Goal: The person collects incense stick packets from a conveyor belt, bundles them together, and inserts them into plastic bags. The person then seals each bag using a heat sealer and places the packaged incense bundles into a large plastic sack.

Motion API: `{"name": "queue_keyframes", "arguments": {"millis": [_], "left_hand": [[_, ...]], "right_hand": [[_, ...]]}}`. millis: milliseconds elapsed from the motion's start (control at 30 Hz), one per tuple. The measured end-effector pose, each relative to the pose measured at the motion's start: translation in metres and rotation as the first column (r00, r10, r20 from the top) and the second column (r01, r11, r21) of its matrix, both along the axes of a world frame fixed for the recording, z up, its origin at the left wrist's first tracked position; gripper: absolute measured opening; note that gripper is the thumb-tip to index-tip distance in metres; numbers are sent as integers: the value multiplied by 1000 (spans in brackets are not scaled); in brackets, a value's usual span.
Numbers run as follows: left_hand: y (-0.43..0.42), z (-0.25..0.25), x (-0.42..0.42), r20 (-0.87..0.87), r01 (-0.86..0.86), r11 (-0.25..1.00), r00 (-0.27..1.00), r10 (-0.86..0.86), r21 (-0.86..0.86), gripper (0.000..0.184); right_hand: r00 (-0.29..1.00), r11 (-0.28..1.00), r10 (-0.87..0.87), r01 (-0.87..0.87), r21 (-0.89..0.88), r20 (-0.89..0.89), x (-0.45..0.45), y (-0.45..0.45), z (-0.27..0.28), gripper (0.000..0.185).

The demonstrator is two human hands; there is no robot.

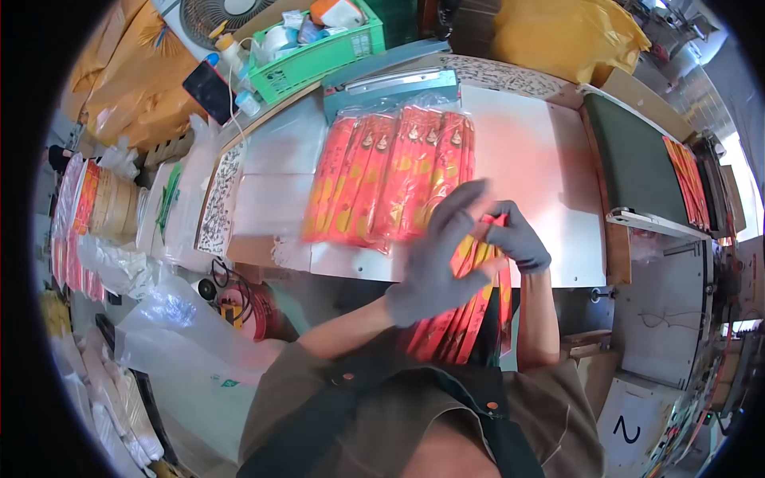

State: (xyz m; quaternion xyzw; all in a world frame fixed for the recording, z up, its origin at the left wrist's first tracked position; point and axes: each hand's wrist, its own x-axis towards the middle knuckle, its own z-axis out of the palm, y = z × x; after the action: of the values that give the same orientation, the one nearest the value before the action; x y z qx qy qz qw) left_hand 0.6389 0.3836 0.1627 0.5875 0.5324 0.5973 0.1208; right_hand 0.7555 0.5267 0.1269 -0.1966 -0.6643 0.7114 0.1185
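1. A smooth white worktop (542,167) is occupied by flat, red-and-yellow bundles (426,171), sheathed in glossy, crinkled plastic.
2. Slim red strips (452,336) are held slantwise before the torso.
3. Left hand (434,267): grey-gloved, blurred, fingers spread; contact cannot be determined.
4. Right hand (522,239): fingers curled; strips' upper ends are pinched.

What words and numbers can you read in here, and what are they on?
"2": on the white panel at the lower right; the mark sits tilted, but that is how it looks to me.
Red packets on the table: printed marks, too small and blurred to read.
Green mark at the lower left: too small to read.
I can't make out any other words.
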Motion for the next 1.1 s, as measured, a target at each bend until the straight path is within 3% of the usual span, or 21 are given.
{"name": "queue_keyframes", "arguments": {"millis": [33,100,167,233,567,933,1100], "left_hand": [[-10,38,-8,-57,40,987,998,-31,158,47],[-38,89,-12,-99,314,864,949,-300,395,47],[-53,108,-10,-126,551,677,812,-570,488,47],[-60,114,-8,-110,626,598,732,-673,501,47],[-78,114,-14,-43,699,487,593,-804,524,47],[-77,109,-2,15,699,469,549,-836,539,47],[-72,112,7,22,714,451,522,-853,536,47]], "right_hand": [[1000,1000,29,-29,4,4,-7,1,-4,14],[996,996,82,-82,19,19,-18,7,-9,12],[997,996,69,-68,55,-20,-25,8,-19,11],[998,997,51,-48,61,-34,-27,6,-21,11],[1000,998,7,-6,67,-10,-25,4,-23,10],[999,998,-5,2,61,49,-24,7,-30,12],[1000,999,-7,7,47,-7,-27,3,-24,12]]}}
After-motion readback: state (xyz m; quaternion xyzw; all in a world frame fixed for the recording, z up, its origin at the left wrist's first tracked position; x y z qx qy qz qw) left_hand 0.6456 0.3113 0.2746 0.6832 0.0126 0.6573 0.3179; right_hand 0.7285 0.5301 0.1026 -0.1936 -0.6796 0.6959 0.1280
